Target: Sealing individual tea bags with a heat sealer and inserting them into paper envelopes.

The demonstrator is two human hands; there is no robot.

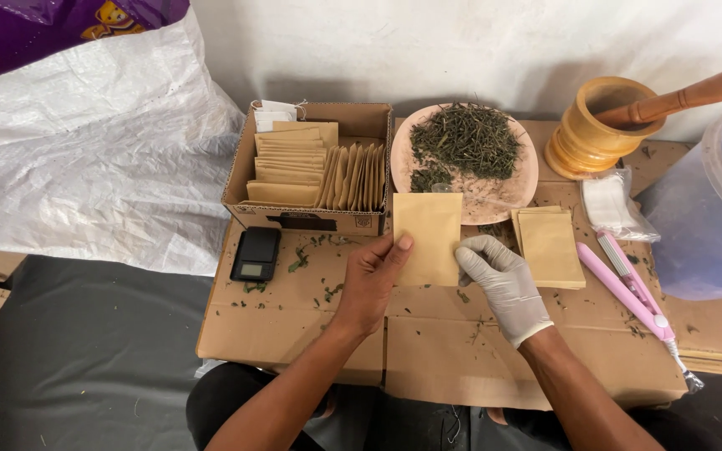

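Two hands are holding one flat kraft-paper pouch (428, 238) upright over the cardboard work surface (444, 351), just in front of the pink plate (403, 159) of dried green herb (465, 138). The bare left hand (371, 282) is pinching the pouch's lower left edge, thumb lying on its face; the right hand (505, 284), wearing a white glove, is closing on the lower right edge, fingers curled behind. To go well, I judge the grip should be staying light at the edges so the thin paper is not creasing, with the mouth kept pointing up toward the plate.

Matching pouches are standing in rows in an open cardboard box (311, 213), and a small stack (550, 246) is lying just beside the gloved hand. A black pocket scale (256, 254), a pink clamp-style sealer (628, 288) and a turned wooden mortar (595, 129) with its pestle (683, 96) are sitting around them, crumbled leaf scattered between.
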